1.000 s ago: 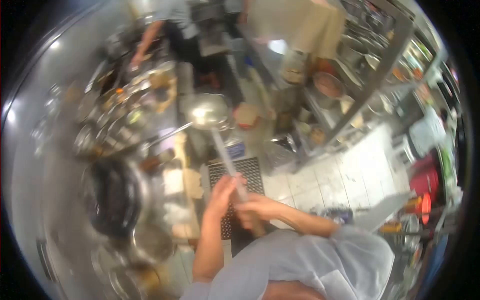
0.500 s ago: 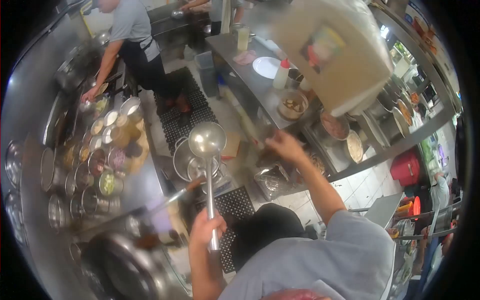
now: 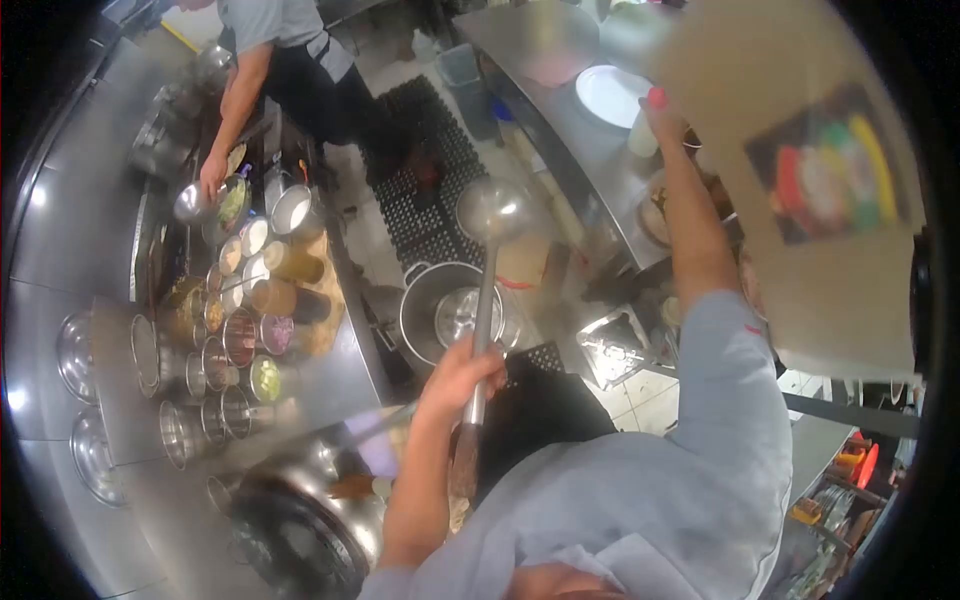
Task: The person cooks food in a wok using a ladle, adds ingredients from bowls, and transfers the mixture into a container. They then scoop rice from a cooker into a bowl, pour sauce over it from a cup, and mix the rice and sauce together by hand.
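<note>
My left hand (image 3: 462, 380) is wrapped round the handle of a large metal ladle (image 3: 490, 215), whose bowl points away from me above a deep metal pot (image 3: 415, 320). The ladle's brown wooden handle end sticks out below my fist. My right arm is stretched out to the steel counter, with my right hand (image 3: 668, 125) at the upper part of a pale squeeze bottle (image 3: 643, 137) with a red cap. Its fingers are small and partly hidden but look closed on the bottle. Beside the bottle lies a white plate (image 3: 610, 95).
Several metal containers of ingredients crowd the left counter (image 3: 350, 350). A dark wok (image 3: 300, 540) sits low at the left. A large cardboard box (image 3: 830, 290) fills the upper right. Another person (image 3: 290, 60) works at the far left, on a black floor mat (image 3: 420, 170).
My right hand has moved up and outward to the squeeze bottle. My left hand still holds the ladle, now farther right in view. The view has shifted, and the box looms larger.
</note>
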